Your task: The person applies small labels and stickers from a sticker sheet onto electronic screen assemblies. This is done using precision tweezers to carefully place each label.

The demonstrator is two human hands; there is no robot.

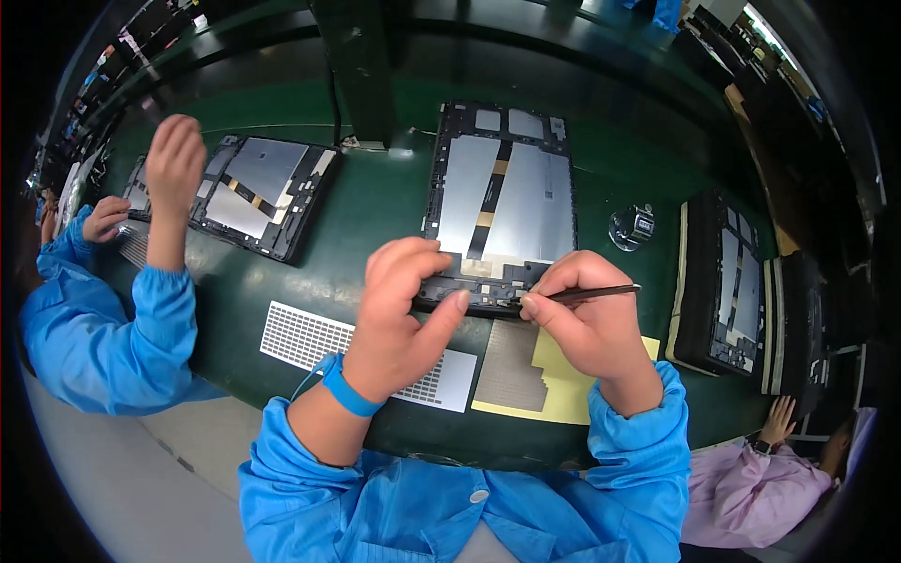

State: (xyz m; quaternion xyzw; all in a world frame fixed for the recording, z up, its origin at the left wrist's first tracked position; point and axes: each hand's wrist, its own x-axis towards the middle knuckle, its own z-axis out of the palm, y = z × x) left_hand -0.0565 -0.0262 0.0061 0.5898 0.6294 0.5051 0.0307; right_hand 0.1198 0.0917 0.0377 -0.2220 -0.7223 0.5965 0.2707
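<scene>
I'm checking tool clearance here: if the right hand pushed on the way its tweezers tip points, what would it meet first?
The right hand holds dark tweezers with the tip aimed left along the open tablet's lower edge. Going straight on, it would probably meet the left hand's thumb first, though depth is unclear.

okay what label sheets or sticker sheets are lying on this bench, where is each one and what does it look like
White sticker sheet: near bench edge, under the left hand; rectangular, grid of small grey pads.
Yellow sticker sheet: beside it, under the right hand; yellow backing, grey stepped patch of tiny pads.
No packages, signs or lit screens seen.
</scene>
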